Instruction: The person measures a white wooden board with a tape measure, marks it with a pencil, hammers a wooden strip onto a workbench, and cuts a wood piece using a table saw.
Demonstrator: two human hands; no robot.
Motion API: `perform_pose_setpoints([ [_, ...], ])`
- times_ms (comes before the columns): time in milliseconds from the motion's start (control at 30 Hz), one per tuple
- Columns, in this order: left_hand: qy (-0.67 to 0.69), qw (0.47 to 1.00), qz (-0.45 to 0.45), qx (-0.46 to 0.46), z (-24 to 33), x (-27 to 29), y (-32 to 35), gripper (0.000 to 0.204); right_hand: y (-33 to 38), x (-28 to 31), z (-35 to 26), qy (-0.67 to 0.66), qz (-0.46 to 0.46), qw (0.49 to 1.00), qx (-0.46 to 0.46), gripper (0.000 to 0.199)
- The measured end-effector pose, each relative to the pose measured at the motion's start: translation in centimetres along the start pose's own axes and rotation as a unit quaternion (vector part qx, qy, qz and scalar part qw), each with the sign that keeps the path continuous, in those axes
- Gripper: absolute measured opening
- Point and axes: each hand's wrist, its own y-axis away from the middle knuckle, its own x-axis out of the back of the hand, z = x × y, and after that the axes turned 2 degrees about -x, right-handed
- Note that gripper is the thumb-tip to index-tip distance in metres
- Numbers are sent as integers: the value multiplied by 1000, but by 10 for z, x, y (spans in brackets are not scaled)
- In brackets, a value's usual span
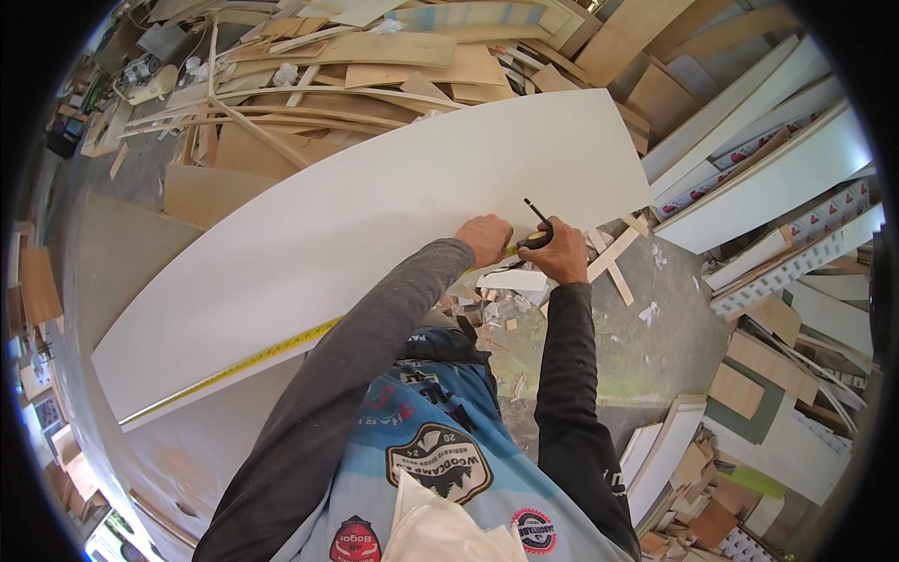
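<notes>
A large white board (375,178) with a curved far edge lies in front of me. A yellow tape measure blade (267,356) runs along its near edge from the left corner and passes beneath my left forearm. My left hand (485,239) is closed at the board's near edge, its curled fingers on the blade; their tips are partly hidden. Just beside it, my right hand (562,251) grips the black and yellow tape measure case (536,241). A dark pencil (537,212) sticks up from the same hand, slanting to the upper left.
Curved wood offcuts (375,80) are heaped beyond the board. White panels (773,183) lean in stacks at the right. Wood scraps (613,267) and bits of litter lie on the concrete floor (646,347). More offcuts (712,468) pile up at lower right.
</notes>
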Motion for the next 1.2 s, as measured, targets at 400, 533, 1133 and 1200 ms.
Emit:
perform_pose_setpoints([
  [400,-33,999,14,7,23,-13,-54,21,-16,16,32,-35,7,999,-6,56],
  [533,-42,998,-37,6,24,-7,-59,27,-8,11,40,-36,136,988,69,57],
  [1133,-99,987,-110,-68,17,0,-65,18,72,-48,44,-522,-25,852,31,38],
  [1200,-89,986,-125,-65,16,5,-66,18,64,-39,37,-432,-4,896,99,9],
])
